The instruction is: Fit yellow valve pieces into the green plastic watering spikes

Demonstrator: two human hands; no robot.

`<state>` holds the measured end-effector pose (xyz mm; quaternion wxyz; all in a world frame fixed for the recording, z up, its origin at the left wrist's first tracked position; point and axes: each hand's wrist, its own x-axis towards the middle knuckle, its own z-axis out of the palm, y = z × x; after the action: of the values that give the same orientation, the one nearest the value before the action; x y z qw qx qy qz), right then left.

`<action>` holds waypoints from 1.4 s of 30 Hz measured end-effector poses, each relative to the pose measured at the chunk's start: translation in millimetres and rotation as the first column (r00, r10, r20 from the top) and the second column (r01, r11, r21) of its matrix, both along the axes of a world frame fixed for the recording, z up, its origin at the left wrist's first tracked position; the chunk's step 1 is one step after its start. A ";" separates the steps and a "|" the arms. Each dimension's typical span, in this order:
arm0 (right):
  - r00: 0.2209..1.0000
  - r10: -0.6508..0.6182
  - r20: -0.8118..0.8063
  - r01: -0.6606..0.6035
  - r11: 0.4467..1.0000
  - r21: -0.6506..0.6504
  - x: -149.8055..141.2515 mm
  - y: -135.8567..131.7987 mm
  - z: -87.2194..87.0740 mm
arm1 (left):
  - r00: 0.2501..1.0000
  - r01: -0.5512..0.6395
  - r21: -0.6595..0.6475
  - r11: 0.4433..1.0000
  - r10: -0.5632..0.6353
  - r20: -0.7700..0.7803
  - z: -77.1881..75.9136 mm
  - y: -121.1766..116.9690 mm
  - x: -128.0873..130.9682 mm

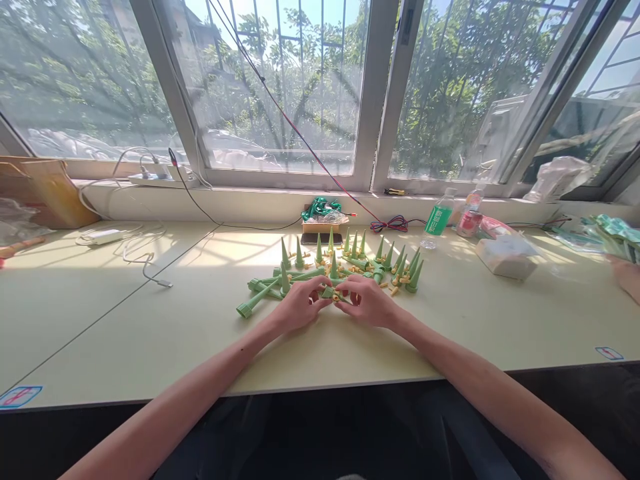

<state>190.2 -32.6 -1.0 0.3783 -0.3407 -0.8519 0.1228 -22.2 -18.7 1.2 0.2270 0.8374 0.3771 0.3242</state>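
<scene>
At the table's middle, my left hand (299,304) and my right hand (371,301) meet fingertip to fingertip. My left fingers pinch a green plastic spike (327,292), mostly covered by the hands. Beside it, my right thumb and fingers close on a small yellow fitting (336,298); whether the two parts are joined I cannot tell. Just beyond the hands, several green cones (319,251) stand upright, points up. Long green tubes (257,299) with flared ends lie to the left. Loose yellow fittings (395,291) are scattered among the cones on the right.
A dark phone (315,239) lies behind the cones, before a small box (320,227) with green ties. To the right are a bottle (438,220), a can (469,223) and a tissue pack (506,256). A white cable (146,267) lies left. Another person's arm (625,279) shows far right.
</scene>
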 end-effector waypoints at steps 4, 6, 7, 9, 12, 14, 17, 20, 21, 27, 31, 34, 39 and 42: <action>0.997 0.057 0.060 -0.060 0.997 0.050 0.3 -1.9 0.5 | 1.000 0.026 0.012 1.000 -0.026 -0.005 -0.7 -0.6 -0.3; 0.992 0.083 0.098 -0.092 0.992 0.088 0.5 -3.1 1.0 | 0.999 0.036 0.008 0.999 -0.036 -0.013 -0.9 -0.6 -0.8; 0.989 0.090 0.115 -0.103 0.989 0.106 0.5 -3.4 0.9 | 0.999 0.037 0.007 0.999 -0.037 -0.018 -0.9 -0.6 -1.0; 0.985 0.097 0.141 -0.116 0.984 0.133 0.4 -3.3 -0.2 | 0.999 0.036 0.011 0.999 -0.036 -0.028 -0.9 -0.5 -1.4; 0.981 0.107 0.161 -0.132 0.979 0.155 0.1 -1.9 -3.3 | 0.998 0.039 0.012 0.999 -0.039 -0.045 -1.0 -0.4 -1.6; 0.979 0.114 0.168 -0.142 0.976 0.163 0.0 -1.1 -4.7 | 0.998 0.042 0.009 0.999 -0.042 -0.049 -1.3 -0.5 -1.6; 0.976 0.129 0.174 -0.158 0.974 0.163 0.5 -0.4 -5.4 | 0.998 0.046 0.006 0.999 -0.045 -0.051 -2.1 -0.6 -1.9; 0.974 0.140 0.176 -0.169 0.972 0.161 1.9 0.3 -5.8 | 0.997 0.049 0.002 0.999 -0.049 -0.057 -3.2 -0.2 -2.6; 0.974 0.141 0.177 -0.170 0.972 0.161 2.3 0.5 -6.0 | 0.997 0.050 0.000 0.999 -0.050 -0.057 -3.6 0.1 -2.9; 0.982 0.111 0.153 -0.135 0.979 0.151 1.3 -0.1 -5.4 | 0.998 0.046 0.004 0.999 -0.046 -0.053 -4.2 1.3 -3.7; 0.988 0.014 0.153 -0.033 0.992 0.126 0.6 -1.9 -1.8 | 0.998 0.047 0.025 0.999 -0.046 -0.040 -1.5 0.2 -2.7; 0.981 -0.057 0.183 0.037 0.993 0.111 3.2 -1.9 0.3 | 0.999 0.043 0.021 0.999 -0.042 -0.025 -0.3 -0.5 -2.2; 0.980 -0.046 0.192 0.031 0.996 0.080 7.2 0.5 -0.1 | 0.999 0.045 0.006 0.999 -0.046 0.028 1.1 -0.9 -2.8; 0.992 0.003 0.125 -0.006 1.000 0.024 7.6 2.5 -0.1 | 0.996 0.061 -0.036 0.997 -0.058 0.068 3.9 -1.4 -4.0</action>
<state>197.9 -30.1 -1.1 0.3280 -0.3415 -0.8760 0.0918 -26.2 -20.1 5.0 0.2648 0.8326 0.3502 0.3377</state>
